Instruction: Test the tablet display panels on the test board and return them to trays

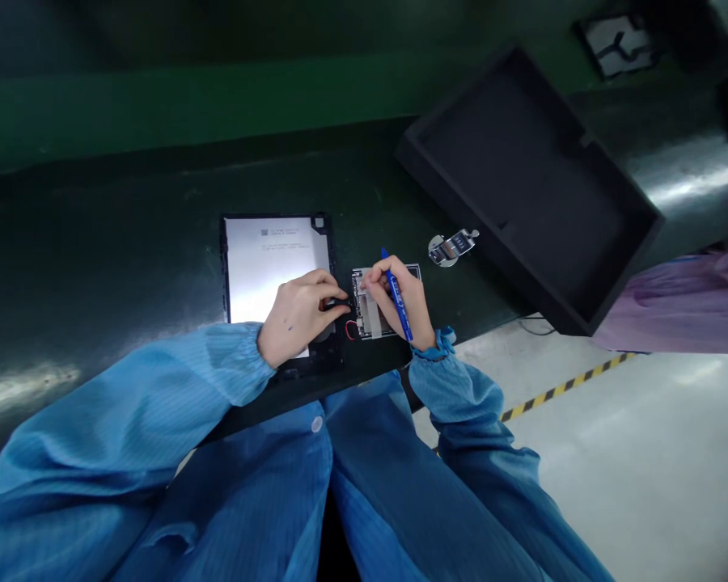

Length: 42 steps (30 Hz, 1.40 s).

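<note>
My left hand (302, 314) is closed in a pinch at the left edge of a circuit board (362, 322). A small dark piece shows between its fingertips, too small to name. A blue marker pen (395, 291) is held in my right hand (413, 301), lying slantwise across the fingers. The fingertips of that hand touch the board near its upper middle. Pale tape and a thin red wire (351, 329) show on the board. Partly under my left forearm lies an open black-framed device panel (260, 267) with a silvery inner face and printed labels.
A shiny metal tape dispenser (454, 247) stands right of the board. Behind it, a large black open tray (539, 186) sits tilted across the dark green bench (127, 242). Another panel (619, 44) lies at the far right. Purple clothing (685, 303) of another person shows at the right.
</note>
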{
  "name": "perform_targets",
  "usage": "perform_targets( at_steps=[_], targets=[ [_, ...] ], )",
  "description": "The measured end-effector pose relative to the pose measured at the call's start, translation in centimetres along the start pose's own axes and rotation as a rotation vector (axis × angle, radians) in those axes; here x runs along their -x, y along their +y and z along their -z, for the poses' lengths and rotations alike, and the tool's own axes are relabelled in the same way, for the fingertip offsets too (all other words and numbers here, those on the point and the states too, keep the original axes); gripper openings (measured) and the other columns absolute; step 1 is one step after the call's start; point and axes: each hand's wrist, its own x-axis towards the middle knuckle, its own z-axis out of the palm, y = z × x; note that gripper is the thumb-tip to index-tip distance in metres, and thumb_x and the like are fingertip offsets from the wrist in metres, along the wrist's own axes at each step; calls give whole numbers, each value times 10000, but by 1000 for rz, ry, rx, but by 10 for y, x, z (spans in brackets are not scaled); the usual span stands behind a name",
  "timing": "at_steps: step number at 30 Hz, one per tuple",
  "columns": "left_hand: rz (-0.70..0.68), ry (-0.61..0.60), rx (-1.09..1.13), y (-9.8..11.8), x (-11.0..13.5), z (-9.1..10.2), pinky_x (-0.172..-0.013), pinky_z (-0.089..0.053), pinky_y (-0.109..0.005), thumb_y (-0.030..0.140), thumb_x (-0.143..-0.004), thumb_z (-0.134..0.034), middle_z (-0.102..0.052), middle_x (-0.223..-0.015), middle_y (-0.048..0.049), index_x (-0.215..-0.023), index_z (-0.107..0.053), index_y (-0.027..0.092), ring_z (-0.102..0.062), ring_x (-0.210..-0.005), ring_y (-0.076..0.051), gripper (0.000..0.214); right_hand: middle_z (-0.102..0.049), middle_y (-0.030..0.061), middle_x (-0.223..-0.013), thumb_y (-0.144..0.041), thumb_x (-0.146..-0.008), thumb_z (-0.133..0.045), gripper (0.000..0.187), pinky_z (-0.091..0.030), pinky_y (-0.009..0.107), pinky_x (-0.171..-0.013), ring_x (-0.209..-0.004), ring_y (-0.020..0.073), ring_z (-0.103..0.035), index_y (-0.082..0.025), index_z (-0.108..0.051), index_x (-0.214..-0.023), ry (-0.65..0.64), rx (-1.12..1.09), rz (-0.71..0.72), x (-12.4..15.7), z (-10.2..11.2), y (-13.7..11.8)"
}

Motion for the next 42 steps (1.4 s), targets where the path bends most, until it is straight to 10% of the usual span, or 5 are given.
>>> perform_targets(
  at_steps=[33, 38, 42],
  targets=[
    [55, -53, -70, 5, -7, -7, -583, -481, -293, 149, -799, -671, -669, -828, -31, -779, -711, 161, -597, -630, -146, 47, -523, -14, -824, -246, -857, -644, 147, -385, 256, -701, -752, 143, -533, -201, -526, -932, -228, 284, 155, -9, 6, -3],
    [112, -16, -17, 11, 19, 43, -996, -520, -448, 413, -829, -710, -615, -1310, -115, -1271, -628, 174, -615, -1152, -290, 509, -594, -16, -794, -293, -955, -541, 95, -471, 262, -696, -680, 132, -581, -218, -565, -1008, -72, 143, 78, 4, 9, -13],
    [620, 61, 205, 13, 73, 100, -1096, -454, -520, 539, -824, -666, -481, -1497, -32, -1417, -465, 346, -565, -1270, -292, 656, -653, 82, -1225, -341, -1018, -476, 370, -486, 406, -1020, -1135, 230, -632, -227, -488, -1370, -286, 289, 199, 26, 12, -25]
  ],
)
